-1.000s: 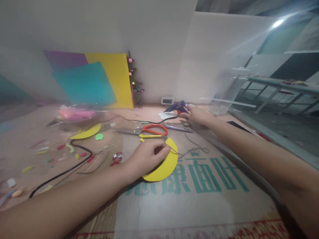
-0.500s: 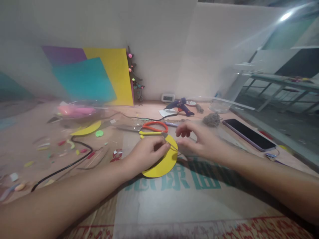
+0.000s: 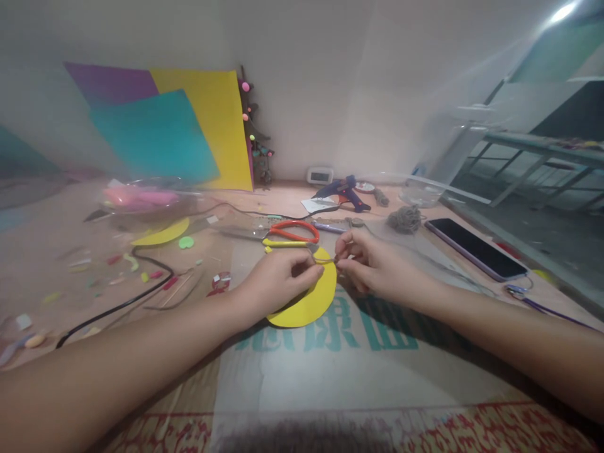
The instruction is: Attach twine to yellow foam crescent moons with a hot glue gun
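Note:
My left hand (image 3: 285, 280) rests over a round yellow paper disc (image 3: 302, 311), covering its left side. Its thumb and forefinger are closed near a thin grey string (image 3: 324, 260), which comes out by the fingertips. The string runs short and nearly level to my right hand (image 3: 365, 258), whose thumb and forefinger pinch its other end just past the disc's right edge. Scissors with red handles (image 3: 295, 223) lie behind the disc. A yellow pencil-like stick (image 3: 287, 243) lies between them and my left hand. Whether the left fingers also grip the disc is hidden.
A dark glue gun (image 3: 346, 190), a ball of grey yarn (image 3: 404, 218) and a phone (image 3: 476, 248) lie behind and to the right. A black cord (image 3: 117, 306), a yellow paper crescent (image 3: 163, 233) and scattered scraps cover the left. Coloured sheets (image 3: 155, 135) lean at the back wall.
My right hand was apart with its fingers loosely open; it has closed on the string's end. The string is now straighter between both hands. My left hand stays on the disc.

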Motion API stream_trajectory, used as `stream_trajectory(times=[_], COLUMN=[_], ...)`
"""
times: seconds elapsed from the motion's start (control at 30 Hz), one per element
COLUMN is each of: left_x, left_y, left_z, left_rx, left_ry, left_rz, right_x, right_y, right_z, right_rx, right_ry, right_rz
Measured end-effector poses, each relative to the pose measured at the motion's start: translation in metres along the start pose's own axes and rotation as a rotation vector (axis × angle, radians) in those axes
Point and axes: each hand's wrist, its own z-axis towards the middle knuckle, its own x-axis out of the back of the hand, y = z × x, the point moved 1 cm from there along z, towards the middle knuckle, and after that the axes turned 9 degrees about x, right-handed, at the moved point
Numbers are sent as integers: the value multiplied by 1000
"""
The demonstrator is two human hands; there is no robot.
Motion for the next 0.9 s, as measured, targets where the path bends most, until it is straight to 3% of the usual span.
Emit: stream_trajectory(times=[0.13,0.37,0.67,0.9], left_x=[-1,-1,-3,-2], left_y=[-1,-1,-3,-1], left_z=[0,1,-1,-2], left_rx=[-2,-84,-135,-155], left_ry=[-14,-62,-178,-180], left_rz=[20,52,51,78], right_x=[5,8,8,8], right_y=[5,5,6,3], right_z=[4,5,5,4], right_rx=[38,102,155,166], right_ry=[86,198,249,271], right_rz=[52,-184,-259,-300])
